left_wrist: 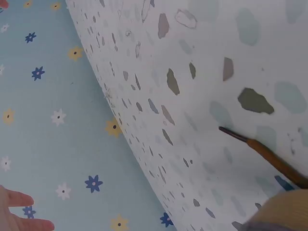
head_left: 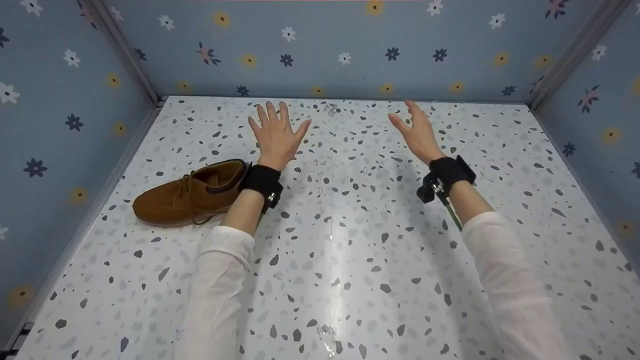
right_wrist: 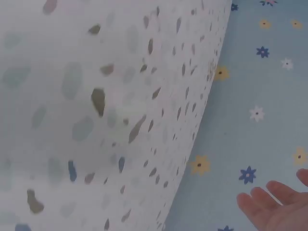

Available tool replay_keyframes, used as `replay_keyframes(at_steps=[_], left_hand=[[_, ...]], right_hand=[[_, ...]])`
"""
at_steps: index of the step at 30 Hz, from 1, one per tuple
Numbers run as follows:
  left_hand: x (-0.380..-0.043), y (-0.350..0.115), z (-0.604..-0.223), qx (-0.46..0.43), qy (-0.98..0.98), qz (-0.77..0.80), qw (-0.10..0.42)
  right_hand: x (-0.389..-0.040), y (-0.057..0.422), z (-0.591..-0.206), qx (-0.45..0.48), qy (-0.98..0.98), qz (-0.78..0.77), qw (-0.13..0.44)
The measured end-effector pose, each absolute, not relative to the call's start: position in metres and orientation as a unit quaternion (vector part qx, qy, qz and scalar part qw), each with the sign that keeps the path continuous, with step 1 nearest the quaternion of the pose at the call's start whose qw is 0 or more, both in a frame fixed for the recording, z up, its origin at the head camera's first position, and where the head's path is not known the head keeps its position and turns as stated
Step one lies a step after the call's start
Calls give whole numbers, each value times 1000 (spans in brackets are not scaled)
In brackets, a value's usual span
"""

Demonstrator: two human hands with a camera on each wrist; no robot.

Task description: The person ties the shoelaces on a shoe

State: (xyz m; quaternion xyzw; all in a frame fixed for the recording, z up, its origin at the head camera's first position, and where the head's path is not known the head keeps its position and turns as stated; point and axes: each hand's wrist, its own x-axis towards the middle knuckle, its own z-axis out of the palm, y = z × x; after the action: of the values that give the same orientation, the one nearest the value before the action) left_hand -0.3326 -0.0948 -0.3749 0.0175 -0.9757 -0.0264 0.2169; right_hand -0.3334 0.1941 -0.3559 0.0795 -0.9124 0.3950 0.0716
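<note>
A brown lace-up shoe (head_left: 172, 200) lies at the left of the speckled table, its toe pointing left and its heel by the left wrist. My left hand (head_left: 276, 137) is held out beyond the shoe, fingers spread and holding nothing. At the right, my right hand (head_left: 419, 134) reaches forward with thumb apart from straight fingers, also holding nothing. A shoelace (left_wrist: 274, 158) and part of the shoe (left_wrist: 281, 211) show at the lower right of the left wrist view. In the right wrist view, fingertips (right_wrist: 260, 199) of the right hand appear in the lower right corner.
Blue flowered panels stand behind the white speckled table (head_left: 350, 250) and along both sides, including the back panel (head_left: 320, 45). Black bands with small cameras are strapped round both wrists, the left band (head_left: 260, 180) overlapping the shoe's heel in the head view.
</note>
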Motion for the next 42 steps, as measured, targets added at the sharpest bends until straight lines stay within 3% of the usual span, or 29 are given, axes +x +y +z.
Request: replay_keyframes(at_steps=[7, 14, 18, 21, 25, 28, 32, 42], left_hand=[[-318, -130, -378, 48, -972, -58, 222], [-300, -159, -377, 83, -966, -73, 234], [-294, -173, -377, 107, -963, -74, 236], [-291, -183, -379, 123, -963, -77, 226], [-286, -193, -382, 135, -965, -85, 207], [-282, -201, -385, 145, -965, -86, 202], [-275, -210, -385, 154, -964, -90, 198], [-259, -227, -384, 166, -968, -105, 158]], right_hand=[[-334, 160, -364, 116, -876, 468, 16], [-423, 149, -468, 136, -820, 555, -29], [-442, 127, -499, 146, -804, 576, -26], [-428, 109, -492, 152, -795, 584, -62], [-376, 84, -442, 156, -797, 571, -121], [-328, 65, -395, 163, -805, 557, -125], [-294, 46, -363, 168, -798, 563, -137], [-300, 20, -383, 183, -798, 555, -147]])
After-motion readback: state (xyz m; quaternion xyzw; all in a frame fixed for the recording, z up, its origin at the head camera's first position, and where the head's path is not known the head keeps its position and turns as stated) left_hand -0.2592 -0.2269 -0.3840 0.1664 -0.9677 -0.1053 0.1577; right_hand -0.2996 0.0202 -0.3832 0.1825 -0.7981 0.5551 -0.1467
